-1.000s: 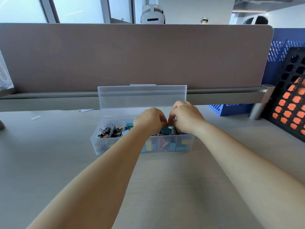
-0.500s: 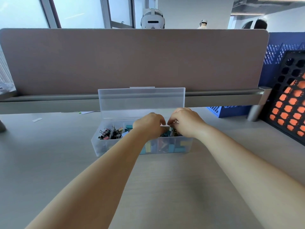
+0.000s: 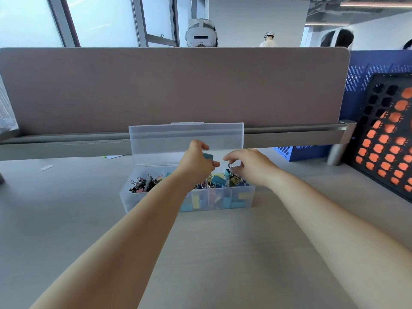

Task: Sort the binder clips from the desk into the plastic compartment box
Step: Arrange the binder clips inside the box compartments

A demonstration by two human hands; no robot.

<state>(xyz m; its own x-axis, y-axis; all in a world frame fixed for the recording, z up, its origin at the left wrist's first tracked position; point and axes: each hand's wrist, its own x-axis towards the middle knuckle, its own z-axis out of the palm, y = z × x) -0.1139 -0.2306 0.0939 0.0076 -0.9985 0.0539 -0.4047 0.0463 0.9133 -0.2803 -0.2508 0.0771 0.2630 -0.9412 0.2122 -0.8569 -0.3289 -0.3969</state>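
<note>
Our left hand (image 3: 196,162) grips a teal binder clip (image 3: 208,155) above the compartment box (image 3: 138,201). Our right hand (image 3: 250,167), at its 3 o'clock, pinches a wire loop (image 3: 230,166). We judge such clips light, stiff and springy: grasp the body.

Bright window backlight, soft shadows, wide-angle edge warp, slight blur

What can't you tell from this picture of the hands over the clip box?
1. Head view: most of the teal binder clip is covered by the left hand holding it.
2. Head view: whether the right hand pinches the wire handles or only touches them is too small to tell.
3. Head view: the plastic compartment box dividers are hidden by the left forearm and the frosted wall.
</note>
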